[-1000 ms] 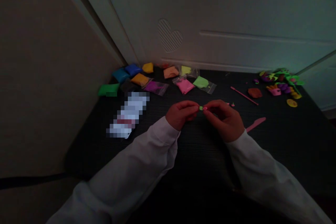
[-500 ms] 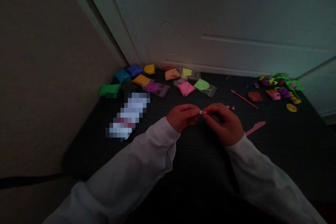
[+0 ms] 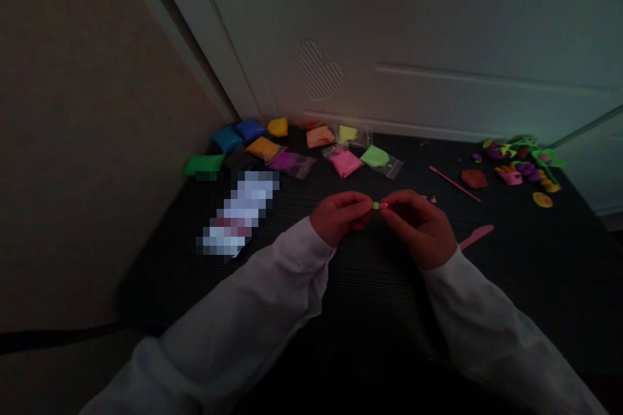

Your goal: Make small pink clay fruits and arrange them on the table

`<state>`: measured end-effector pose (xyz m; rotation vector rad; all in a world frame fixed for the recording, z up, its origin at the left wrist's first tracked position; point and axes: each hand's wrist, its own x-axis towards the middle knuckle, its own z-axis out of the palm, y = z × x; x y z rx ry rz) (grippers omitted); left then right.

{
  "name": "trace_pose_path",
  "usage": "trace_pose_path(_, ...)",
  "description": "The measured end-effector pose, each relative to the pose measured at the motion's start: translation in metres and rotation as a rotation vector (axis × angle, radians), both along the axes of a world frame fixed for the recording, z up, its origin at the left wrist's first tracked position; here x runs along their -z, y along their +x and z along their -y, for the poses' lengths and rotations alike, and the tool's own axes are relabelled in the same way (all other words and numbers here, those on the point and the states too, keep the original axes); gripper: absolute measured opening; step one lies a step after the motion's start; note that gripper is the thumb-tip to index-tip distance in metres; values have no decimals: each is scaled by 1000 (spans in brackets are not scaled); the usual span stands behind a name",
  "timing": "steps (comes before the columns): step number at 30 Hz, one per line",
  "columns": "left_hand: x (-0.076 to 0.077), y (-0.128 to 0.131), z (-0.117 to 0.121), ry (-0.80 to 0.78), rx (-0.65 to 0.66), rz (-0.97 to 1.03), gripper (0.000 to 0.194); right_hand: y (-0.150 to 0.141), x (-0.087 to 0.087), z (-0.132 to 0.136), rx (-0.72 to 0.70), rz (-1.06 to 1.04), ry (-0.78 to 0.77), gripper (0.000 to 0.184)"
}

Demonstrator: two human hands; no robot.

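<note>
My left hand (image 3: pixel 341 215) pinches a small piece of light green modelling clay (image 3: pixel 376 205) between thumb and fingertips. Facing it, my right hand (image 3: pixel 421 225) is closed at the fingertips on a small piece of pink clay (image 3: pixel 384 205). The two pieces touch each other, or nearly so, above the dark table. Behind my right fingers lie tiny pink and green bits (image 3: pixel 433 200), partly covered. A pink plastic knife (image 3: pixel 477 234) rests beside my right wrist, its near end hidden by the sleeve.
Clay packets in several colours, among them a pink packet (image 3: pixel 345 161) and a green packet (image 3: pixel 376 155), line the back. A blurred-out phone-like object (image 3: pixel 241 214) lies left. Rightward are a thin pink stick (image 3: pixel 455 183), a reddish-brown lump (image 3: pixel 474 178) and finished clay figures (image 3: pixel 528 172).
Both hands have shifted very slightly to the right. A little more of the green and pink clay shows between my fingertips.
</note>
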<state>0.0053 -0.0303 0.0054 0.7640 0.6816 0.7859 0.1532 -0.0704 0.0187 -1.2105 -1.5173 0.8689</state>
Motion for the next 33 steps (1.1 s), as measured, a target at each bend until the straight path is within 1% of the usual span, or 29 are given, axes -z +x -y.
trace_pose_path(3, -1, -1, 1, 186, -59, -72, 21, 0, 0, -1, 15, 20, -6, 12)
trace_pose_path(5, -3, -2, 2, 319, -81, -142, 26, 0, 0, -1, 16, 24, -8, 11)
trace_pose_path(7, -4, -3, 3, 418, -91, -215, 31, 0, -1, -1, 14, 23, -8, 11)
trace_pose_path(10, -5, -4, 5, 503, -90, -280, 29, 1, 0, -1, 12, 29, -2, 11)
trace_pose_path(13, -3, -4, 5, 559, -104, -292, 25, 1, 0, -1, 7, 26, -4, 12)
trace_pose_path(16, -2, -4, 4, 586, -121, -278, 22, 1, 0, -1, 0, 26, 1, 12)
trace_pose_path(21, -3, -3, 4, 568, -122, -256, 18, 2, -3, -1, -9, 30, -24, 12)
trace_pose_path(27, -4, -3, 5, 548, -138, -265, 17, 3, -3, -2, -21, -23, -47, 12)
trace_pose_path(33, -4, -4, 5, 537, -136, -246, 13, 2, -5, -1, -29, -93, -106, 13)
